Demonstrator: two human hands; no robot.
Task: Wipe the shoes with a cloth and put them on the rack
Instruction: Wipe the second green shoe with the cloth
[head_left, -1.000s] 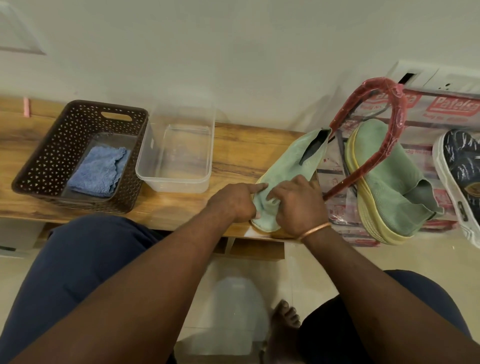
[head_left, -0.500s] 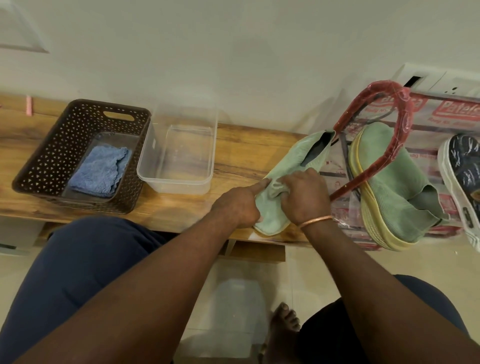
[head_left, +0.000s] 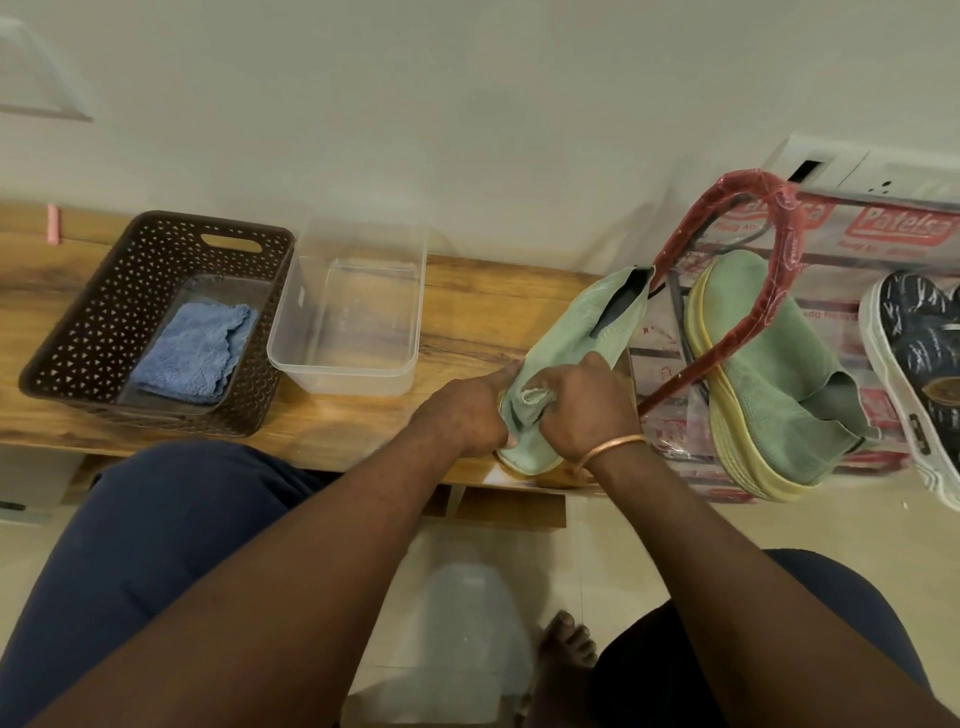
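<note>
Since the earlier frames, the right hand has slid up from the toe toward the middle of the green shoe, and a bunched fold of greenish cloth now shows between the two hands.

From the head view, the shoe lies on the wooden bench, toe toward the person, heel opening pointing at the rack. The left hand presses against the shoe's left flank, forefinger stretched along it; whether it truly grips I cannot tell. The right hand is closed over the cloth, on top of the upper.

Judging by the knit upper, the shoe looks light and soft and will cave under pressure; the firmer yellow sole rim seems the better place to hold. Its mate already sits on the rack. A blue cloth lies unused in the brown basket.
</note>
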